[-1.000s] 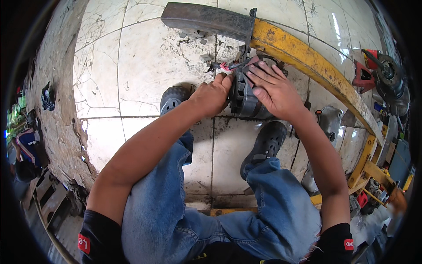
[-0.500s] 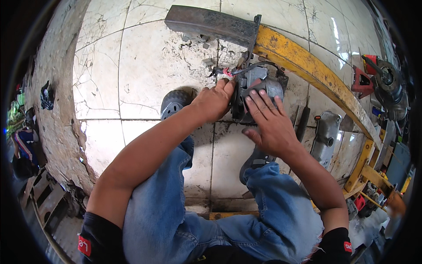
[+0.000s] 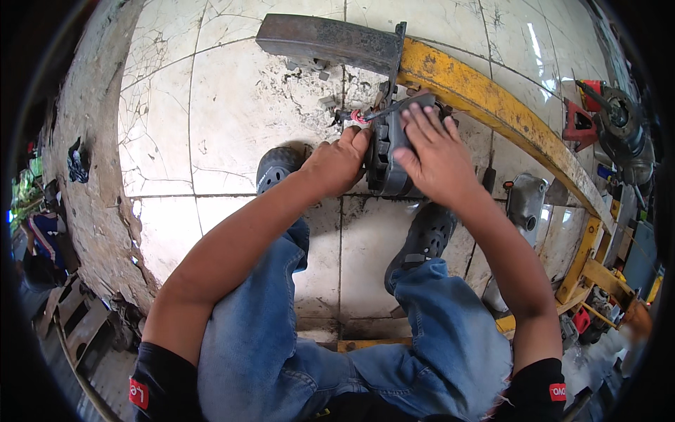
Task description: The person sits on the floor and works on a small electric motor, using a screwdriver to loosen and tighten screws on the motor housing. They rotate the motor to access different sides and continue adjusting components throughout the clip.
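On the tiles (image 3: 246,119), beside the yellow beam (image 3: 485,91), sits the metal housing (image 3: 395,184). Our left hand (image 3: 335,163) curls at its side, grip hidden; our right hand (image 3: 443,162), flat, thumb spread, has slid beamward, so the dark sheet (image 3: 424,100) under it likely rubs the far end.

a workshop: grimy floor tiles (image 3: 246,119), worn yellow beam (image 3: 492,100), grey metal machine part (image 3: 524,200)

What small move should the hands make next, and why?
Probably slide the right hand toward the near end of the grey metal part: the right fingers lie flat on a thin sheet near the far end, and the left hand seems to brace the part's left side.
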Motion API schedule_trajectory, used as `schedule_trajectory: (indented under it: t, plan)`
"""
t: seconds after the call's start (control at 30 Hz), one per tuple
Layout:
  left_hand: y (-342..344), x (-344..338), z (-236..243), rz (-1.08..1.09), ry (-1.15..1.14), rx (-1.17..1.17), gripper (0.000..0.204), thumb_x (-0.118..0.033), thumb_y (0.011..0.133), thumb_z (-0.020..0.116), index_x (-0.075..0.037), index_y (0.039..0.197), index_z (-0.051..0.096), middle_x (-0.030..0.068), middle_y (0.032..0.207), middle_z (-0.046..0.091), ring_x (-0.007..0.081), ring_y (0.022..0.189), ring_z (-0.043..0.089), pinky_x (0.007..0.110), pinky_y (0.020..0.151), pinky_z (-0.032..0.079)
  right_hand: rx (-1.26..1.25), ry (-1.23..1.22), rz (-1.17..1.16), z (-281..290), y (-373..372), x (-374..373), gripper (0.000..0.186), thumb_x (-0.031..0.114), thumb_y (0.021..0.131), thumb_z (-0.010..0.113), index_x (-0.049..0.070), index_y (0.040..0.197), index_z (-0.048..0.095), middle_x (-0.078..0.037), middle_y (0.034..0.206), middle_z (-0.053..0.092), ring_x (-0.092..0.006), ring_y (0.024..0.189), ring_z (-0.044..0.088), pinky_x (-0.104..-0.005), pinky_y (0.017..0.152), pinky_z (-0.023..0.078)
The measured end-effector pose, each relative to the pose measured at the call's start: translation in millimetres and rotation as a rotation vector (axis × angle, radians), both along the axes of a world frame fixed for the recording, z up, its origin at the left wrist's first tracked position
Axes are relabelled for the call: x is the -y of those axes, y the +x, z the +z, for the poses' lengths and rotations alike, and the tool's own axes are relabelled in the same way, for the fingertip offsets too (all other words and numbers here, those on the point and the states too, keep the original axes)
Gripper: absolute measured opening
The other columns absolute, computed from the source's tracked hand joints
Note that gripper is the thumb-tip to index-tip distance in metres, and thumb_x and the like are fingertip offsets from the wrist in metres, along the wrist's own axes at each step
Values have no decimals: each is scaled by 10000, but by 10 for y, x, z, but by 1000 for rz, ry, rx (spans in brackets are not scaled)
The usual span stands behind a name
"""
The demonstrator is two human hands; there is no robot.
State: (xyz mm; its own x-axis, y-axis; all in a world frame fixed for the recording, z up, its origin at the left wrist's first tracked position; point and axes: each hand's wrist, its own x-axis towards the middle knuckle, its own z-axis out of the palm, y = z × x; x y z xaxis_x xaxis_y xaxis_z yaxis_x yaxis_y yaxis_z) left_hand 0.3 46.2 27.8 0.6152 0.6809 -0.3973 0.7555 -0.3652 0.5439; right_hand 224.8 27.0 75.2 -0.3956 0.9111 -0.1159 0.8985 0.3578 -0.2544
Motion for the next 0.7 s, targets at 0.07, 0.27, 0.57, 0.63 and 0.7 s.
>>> schedule_trajectory:
  t: [0.07,0.27,0.57,0.63,0.7]
  plan:
    - [-54,17,-32,-6,6,-15,744,-169,830,698,-10,1429,285,299,1307,472,461,992,650,507,846,553,-88,-14,135,69,-118,301,672,566,990,429,68,1435,498,-138,1532,437,-321,1419,403,-537,1175,244]
    - [53,14,36,-28,-18,-32,765,-175,827,706,-4,1440,283,290,1321,463,455,999,650,499,855,554,16,17,13,-44,178,10,708,600,984,423,72,1453,477,-137,1529,440,-339,1422,398,-550,1173,245]
    - [-31,9,6,2,-14,-51,751,-176,827,706,-11,1432,291,272,1336,460,460,1024,639,493,863,552,39,-10,100,44,-64,70,706,594,991,404,78,1469,460,-122,1532,443,-308,1432,389,-533,1182,240]
    - [1,9,48,6,-25,-61,745,-172,827,704,-10,1428,294,272,1346,455,463,1030,637,496,867,550,24,-65,149,136,-68,139,703,582,998,395,65,1470,454,-130,1529,445,-313,1431,389,-528,1183,239]
    - [62,-12,101,-4,-54,-116,740,-167,827,702,-10,1425,296,271,1360,449,466,1037,634,502,871,548,50,-13,57,24,86,-63,722,605,989,395,71,1469,458,-132,1524,452,-307,1434,388,-524,1188,233]
